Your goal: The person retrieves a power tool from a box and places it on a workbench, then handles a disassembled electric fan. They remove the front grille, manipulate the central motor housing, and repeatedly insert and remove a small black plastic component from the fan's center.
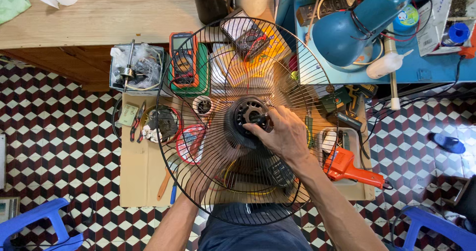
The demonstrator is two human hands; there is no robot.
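**Fan guard held at the motor hub — view from above**

The right hand (282,134) rests on the black motor hub (248,116) at the centre of the frame, its fingers (258,128) pinched on the small central piece at the hub's middle. The round wire fan guard (198,181) fills mid-frame, its ring seated around that hub. The left hand (201,181) lies behind the guard's wires at lower centre; it is blurred, and whether it is clenched or released cannot be told. To do this step well, the guard should probably be kept level and steady from below while the right hand turns squarely on the hub's axis — a tilted ring would likely bind.

The fan stands on a sheet of cardboard (139,176) laid over a red, white and black chequered floor (54,132). At upper left, a wooden bench (109,13); at upper right, a blue bench (426,70) with a blue lamp (357,23). An orange multimeter (183,57), red-handled pliers (135,124) and an orange soldering gun (347,167) lie around the fan.
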